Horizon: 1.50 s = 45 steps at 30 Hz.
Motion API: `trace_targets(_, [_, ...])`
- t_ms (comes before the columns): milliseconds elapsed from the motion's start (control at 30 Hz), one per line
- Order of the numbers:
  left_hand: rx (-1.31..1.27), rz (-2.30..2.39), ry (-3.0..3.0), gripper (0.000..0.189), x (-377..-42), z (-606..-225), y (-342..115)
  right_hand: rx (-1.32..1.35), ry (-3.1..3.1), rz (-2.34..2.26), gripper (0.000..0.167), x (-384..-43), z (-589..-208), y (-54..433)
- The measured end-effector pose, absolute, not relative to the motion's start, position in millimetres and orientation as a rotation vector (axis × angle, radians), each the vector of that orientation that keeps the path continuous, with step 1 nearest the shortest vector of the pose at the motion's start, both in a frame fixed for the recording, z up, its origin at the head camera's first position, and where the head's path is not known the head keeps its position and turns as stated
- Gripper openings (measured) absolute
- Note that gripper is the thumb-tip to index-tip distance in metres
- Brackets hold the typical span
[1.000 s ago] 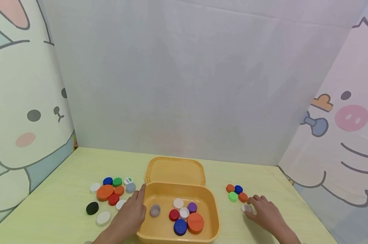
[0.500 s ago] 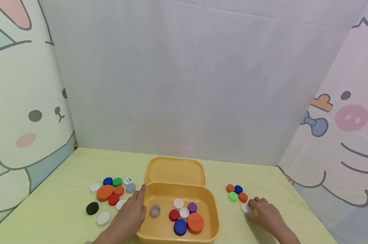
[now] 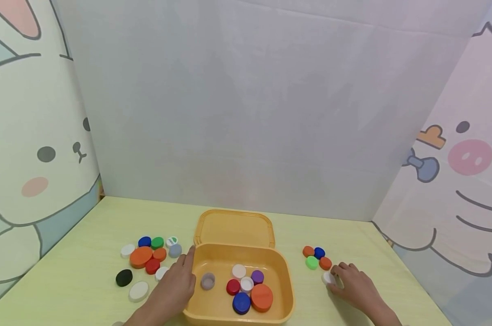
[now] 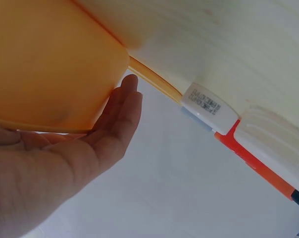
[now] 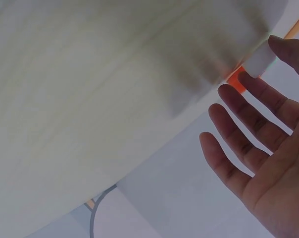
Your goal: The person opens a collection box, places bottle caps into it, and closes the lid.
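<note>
In the head view my left hand (image 3: 174, 283) holds the left rim of the yellow plastic box (image 3: 285, 283), fingers reaching toward its far corner. The left wrist view shows those fingers (image 4: 125, 116) along the box's side wall (image 4: 50, 64). Several bottle caps lie inside, including a blue cap (image 3: 241, 303), a large orange cap (image 3: 261, 297) and a purple cap (image 3: 257, 277). On the right, my right hand (image 3: 355, 285) pinches a white bottle cap (image 3: 328, 278) between thumb and index finger. Its other fingers spread loosely in the right wrist view, beside the white cap (image 5: 260, 60).
The yellow lid (image 3: 234, 227) lies behind the box. Left of it is a cluster of caps, with an orange cap (image 3: 141, 257), a black cap (image 3: 124, 277) and a white cap (image 3: 138, 291). A light green cap (image 3: 312, 262) and several others sit near my right hand.
The white cap at my right fingertips has turned slightly, its hollow side showing a second ago and its plain face now. My left hand and the box have stayed put.
</note>
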State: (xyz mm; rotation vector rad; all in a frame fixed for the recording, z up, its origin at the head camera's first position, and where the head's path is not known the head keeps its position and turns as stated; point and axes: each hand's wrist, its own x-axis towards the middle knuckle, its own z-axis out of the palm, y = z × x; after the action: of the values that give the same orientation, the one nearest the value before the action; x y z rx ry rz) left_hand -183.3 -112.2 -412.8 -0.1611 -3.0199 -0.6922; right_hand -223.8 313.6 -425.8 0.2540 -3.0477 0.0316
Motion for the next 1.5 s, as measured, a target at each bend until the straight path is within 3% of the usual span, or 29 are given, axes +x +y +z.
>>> trace_targets(500, [-0.158, -0.706, -3.042, 0.059, -183.7, -411.3, -112.6, 0.359, -2.912, 0.016, 0.027, -222.5, -408.5, 293.1])
trace_targets(1500, [-0.147, -0.712, -3.036, 0.059, -184.3, -414.7, -112.4, 0.813, -2.642, -0.03, 0.03, -226.4, -379.5, 189.5])
